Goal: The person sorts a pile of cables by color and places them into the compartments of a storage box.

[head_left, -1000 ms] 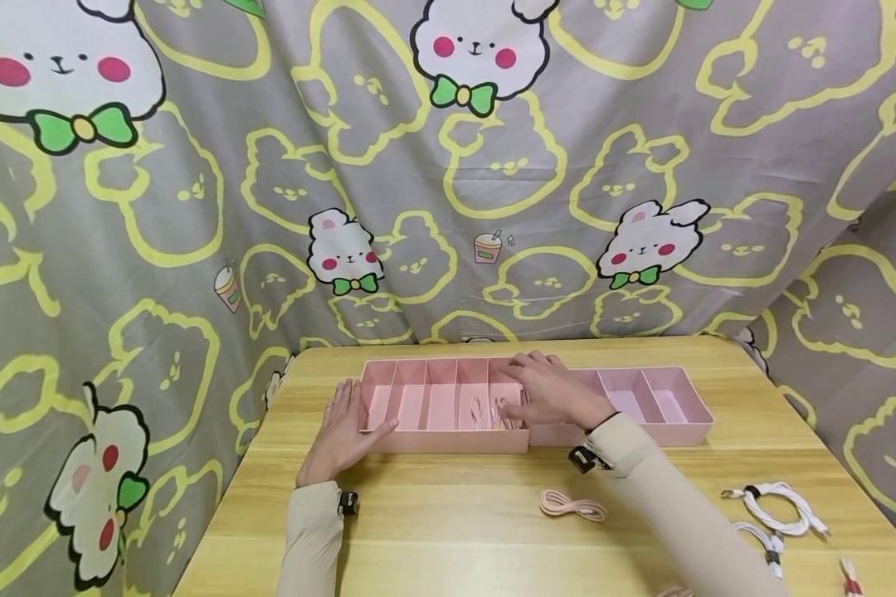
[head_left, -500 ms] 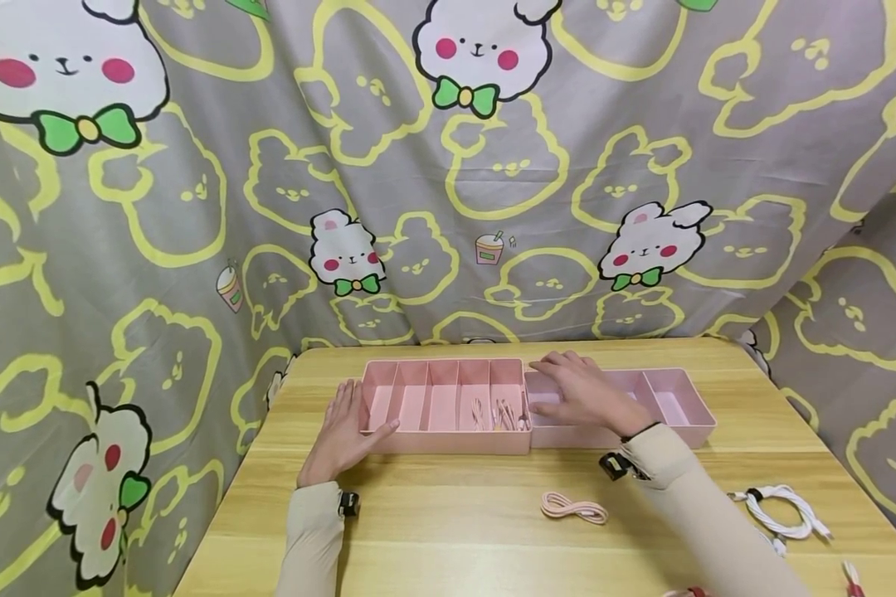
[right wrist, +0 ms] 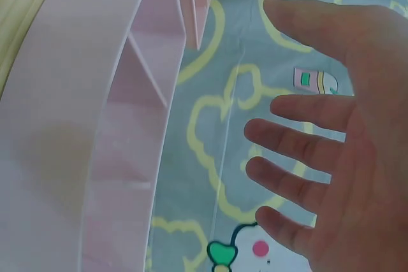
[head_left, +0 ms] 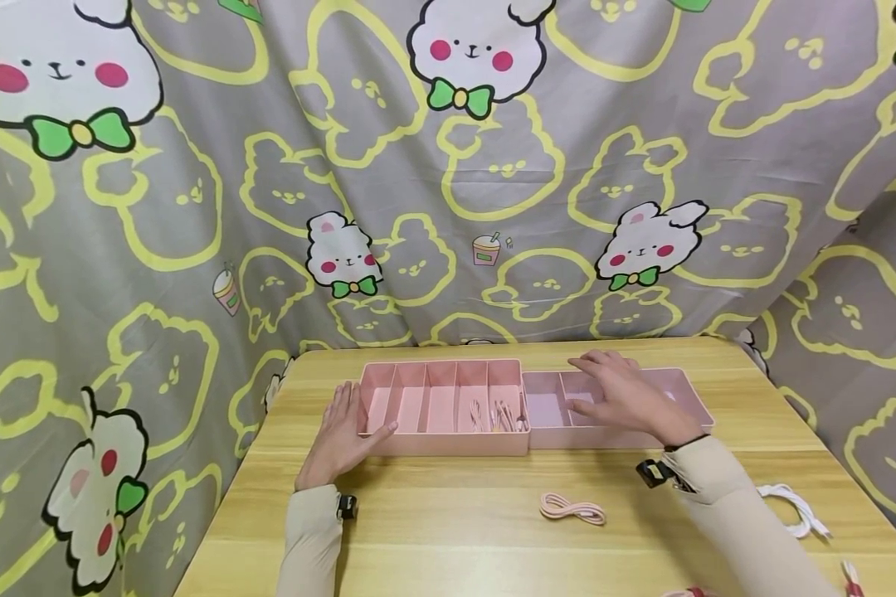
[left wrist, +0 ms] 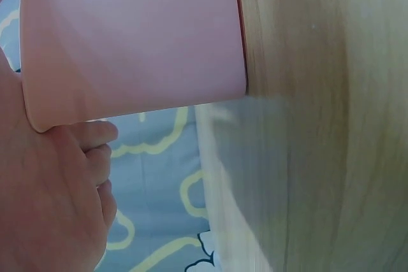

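At the left end of the row, the left hand (head_left: 339,435) lies against the pink box (head_left: 451,444), its fingers straight along the end wall and its thumb stretched over the front rim. It presses on the corner rather than closing round it — a hold that probably serves to steady the box on the tabletop (head_left: 433,547).

The pink box stands upright with its long side facing the person, so that all five compartments can be seen into from above. Small bundles (head_left: 504,414) lie in the two rightmost compartments, near the front wall; they look like tied cords, but are too small to tell for sure.

The lilac box (head_left: 620,438) carries on the line to the right, its left end against the pink one with no gap showing in the head view. Set end to end, the two seem arranged to keep every compartment within reach. In front of them a pink cord (head_left: 572,509) is wound in a figure eight, likely to stop it tangling.

The right hand (head_left: 627,402) is over the lilac box with fingers straight and thumb well apart — it has hold of nothing, and the right wrist view shows it clear of the walls.

Farther right, a white cable (head_left: 799,510) lies looped, partly hidden by the right sleeve (head_left: 747,506).
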### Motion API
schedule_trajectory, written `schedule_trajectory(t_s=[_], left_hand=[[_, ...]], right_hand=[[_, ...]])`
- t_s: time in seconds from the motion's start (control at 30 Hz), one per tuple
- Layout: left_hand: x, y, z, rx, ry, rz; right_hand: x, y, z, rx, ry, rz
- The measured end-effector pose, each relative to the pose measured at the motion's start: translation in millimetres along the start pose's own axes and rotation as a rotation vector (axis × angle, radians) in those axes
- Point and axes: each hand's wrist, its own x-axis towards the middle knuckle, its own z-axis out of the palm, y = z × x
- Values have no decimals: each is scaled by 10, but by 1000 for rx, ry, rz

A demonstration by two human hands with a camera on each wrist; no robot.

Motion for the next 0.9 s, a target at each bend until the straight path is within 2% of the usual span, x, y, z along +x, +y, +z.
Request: schedule_trajectory(t_s=[0.13, 0.37, 0.7, 0.9], left_hand=[[-4, 2, -1, 13, 4, -2], [-10, -6, -7, 20, 12, 3], [-10, -9, -7, 40, 35, 26], [-4, 2, -13, 43, 21, 21]], right_hand=[[-125, 97, -67, 6, 18, 10], [-307, 279, -152, -59, 65, 32], [-571, 529, -280, -56, 104, 103], [-743, 684, -331, -54, 144, 117]])
